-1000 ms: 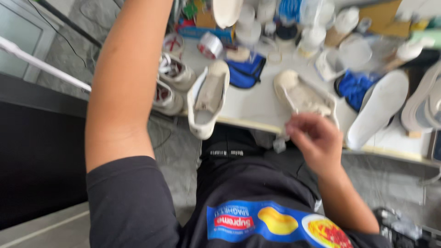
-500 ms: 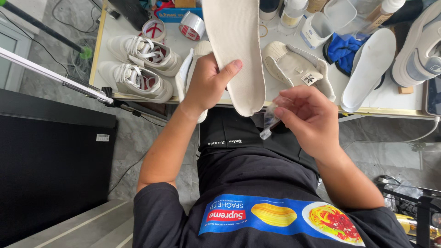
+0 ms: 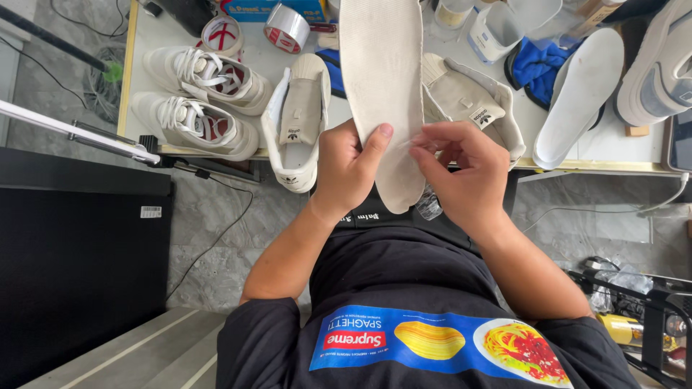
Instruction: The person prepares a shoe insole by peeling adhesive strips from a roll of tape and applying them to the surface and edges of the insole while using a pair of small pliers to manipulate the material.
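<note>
I grip the long off-white fabric insole (image 3: pixel 382 94) upright above the counter (image 3: pixel 613 148) edge, left hand (image 3: pixel 346 169) clamping its heel steady while right hand (image 3: pixel 461 169) fingers (image 3: pixel 422 155) pinch its edge.

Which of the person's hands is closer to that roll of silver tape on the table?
The left hand. It grips the insole on the side of the silver tape, which lies up and to its left. The right hand pinches the insole's other edge, farther from the tape.
</note>
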